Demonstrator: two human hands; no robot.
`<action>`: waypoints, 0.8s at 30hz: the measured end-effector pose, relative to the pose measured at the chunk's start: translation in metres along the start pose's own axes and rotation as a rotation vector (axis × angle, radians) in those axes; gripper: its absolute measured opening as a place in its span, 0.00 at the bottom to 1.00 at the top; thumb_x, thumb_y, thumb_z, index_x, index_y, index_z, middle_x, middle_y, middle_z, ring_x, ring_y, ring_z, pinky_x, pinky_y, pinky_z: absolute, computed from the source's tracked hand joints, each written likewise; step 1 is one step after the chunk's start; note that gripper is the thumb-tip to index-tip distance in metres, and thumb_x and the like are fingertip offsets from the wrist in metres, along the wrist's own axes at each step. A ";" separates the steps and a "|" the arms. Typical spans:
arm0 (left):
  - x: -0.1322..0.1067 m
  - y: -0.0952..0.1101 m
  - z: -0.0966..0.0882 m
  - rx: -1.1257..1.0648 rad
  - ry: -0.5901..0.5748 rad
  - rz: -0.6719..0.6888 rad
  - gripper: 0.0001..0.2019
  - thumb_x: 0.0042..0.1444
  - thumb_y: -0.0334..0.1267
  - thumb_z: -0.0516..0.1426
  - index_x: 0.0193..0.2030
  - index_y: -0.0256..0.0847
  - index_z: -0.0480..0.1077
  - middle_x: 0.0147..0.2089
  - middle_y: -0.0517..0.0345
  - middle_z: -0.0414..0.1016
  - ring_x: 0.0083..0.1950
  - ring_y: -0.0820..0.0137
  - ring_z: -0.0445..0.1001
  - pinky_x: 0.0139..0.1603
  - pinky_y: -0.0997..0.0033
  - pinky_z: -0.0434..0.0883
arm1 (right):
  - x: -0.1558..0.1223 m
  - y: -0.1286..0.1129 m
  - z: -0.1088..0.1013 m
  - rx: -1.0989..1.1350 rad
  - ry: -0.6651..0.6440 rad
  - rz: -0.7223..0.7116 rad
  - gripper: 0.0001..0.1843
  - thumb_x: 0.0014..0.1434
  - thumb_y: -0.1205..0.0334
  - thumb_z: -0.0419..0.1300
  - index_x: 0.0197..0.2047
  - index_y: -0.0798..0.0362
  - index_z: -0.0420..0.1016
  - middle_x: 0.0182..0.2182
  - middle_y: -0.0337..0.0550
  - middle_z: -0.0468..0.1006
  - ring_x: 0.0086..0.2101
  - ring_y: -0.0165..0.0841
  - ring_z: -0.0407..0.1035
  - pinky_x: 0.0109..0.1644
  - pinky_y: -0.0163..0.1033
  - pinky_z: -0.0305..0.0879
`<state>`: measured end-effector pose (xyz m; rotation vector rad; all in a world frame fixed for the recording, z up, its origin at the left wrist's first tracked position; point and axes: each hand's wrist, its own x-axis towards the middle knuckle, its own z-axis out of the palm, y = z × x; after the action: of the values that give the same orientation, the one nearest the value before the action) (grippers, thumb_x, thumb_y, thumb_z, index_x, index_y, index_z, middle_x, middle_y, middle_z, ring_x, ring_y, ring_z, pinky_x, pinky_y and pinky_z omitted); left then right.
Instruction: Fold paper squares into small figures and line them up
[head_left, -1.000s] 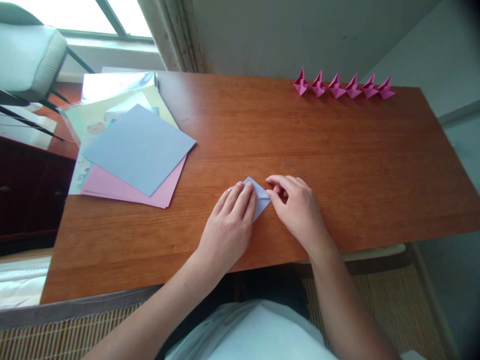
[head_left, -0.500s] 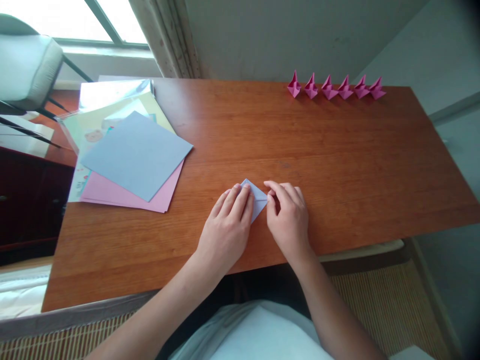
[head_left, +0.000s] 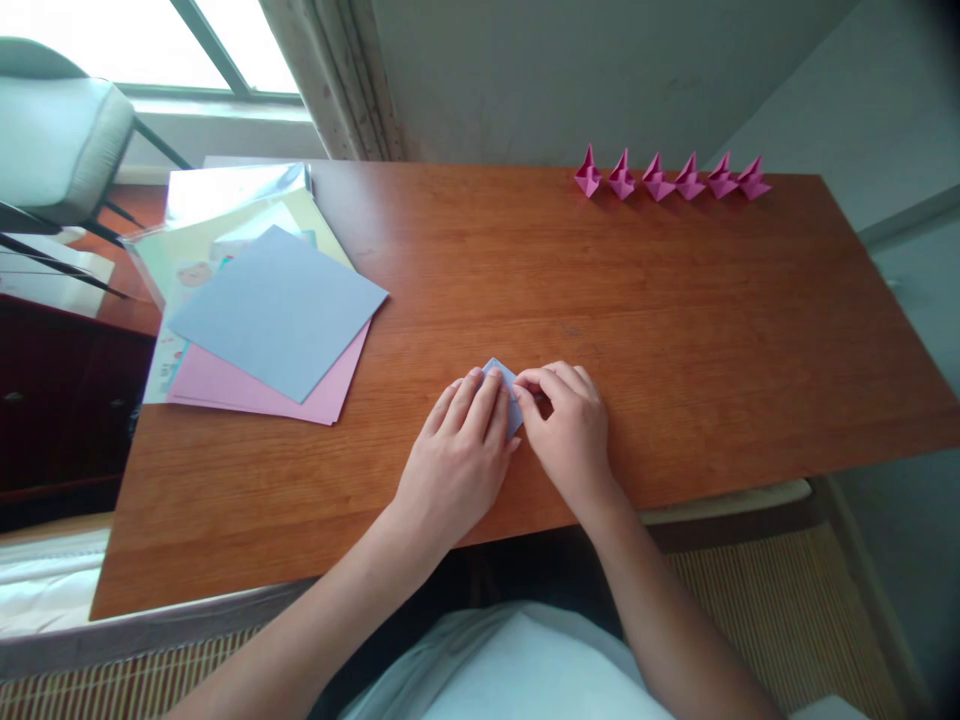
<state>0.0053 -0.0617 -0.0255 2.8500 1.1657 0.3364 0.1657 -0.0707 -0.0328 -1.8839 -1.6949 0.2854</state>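
Note:
A small folded light-blue paper [head_left: 506, 385] lies on the wooden table [head_left: 675, 330] near its front edge. My left hand [head_left: 457, 455] lies flat on the paper's left part, fingers stretched out and pressing it down. My right hand [head_left: 566, 430] touches the paper's right side with curled fingers, thumb and forefinger pinched on its right corner. Most of the paper is hidden under the two hands.
A stack of square sheets, a light-blue sheet [head_left: 277, 310] over a pink one [head_left: 225, 385], rests on printed packaging at the table's left. Several pink folded paper figures [head_left: 667, 178] stand in a row at the far right edge. A grey chair [head_left: 60, 130] stands by the window.
My right hand has slid left along the paper, folding its right corner inward, so less blue paper shows. My left hand has stayed pressed in place.

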 end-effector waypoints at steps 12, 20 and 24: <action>-0.005 -0.011 -0.009 -0.092 -0.116 0.093 0.45 0.62 0.66 0.51 0.73 0.28 0.58 0.75 0.29 0.53 0.76 0.41 0.53 0.74 0.43 0.55 | 0.012 0.002 -0.009 0.044 -0.115 0.003 0.04 0.64 0.66 0.63 0.36 0.49 0.79 0.36 0.40 0.81 0.40 0.39 0.72 0.47 0.42 0.66; -0.004 -0.017 -0.012 -0.087 -0.148 0.135 0.43 0.63 0.66 0.50 0.73 0.32 0.58 0.76 0.30 0.52 0.77 0.42 0.53 0.74 0.44 0.54 | 0.011 0.004 -0.007 0.044 -0.118 0.007 0.05 0.64 0.66 0.63 0.36 0.49 0.79 0.36 0.40 0.80 0.39 0.38 0.71 0.46 0.42 0.66; -0.004 -0.017 -0.012 -0.074 -0.146 0.130 0.42 0.64 0.66 0.49 0.73 0.31 0.58 0.76 0.30 0.53 0.77 0.43 0.53 0.74 0.45 0.55 | 0.011 0.005 -0.007 0.044 -0.119 0.001 0.05 0.64 0.65 0.62 0.36 0.49 0.79 0.35 0.40 0.80 0.39 0.38 0.71 0.46 0.42 0.66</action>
<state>-0.0112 -0.0528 -0.0163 2.8366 0.9264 0.1685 0.1754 -0.0624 -0.0280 -1.8688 -1.7505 0.4393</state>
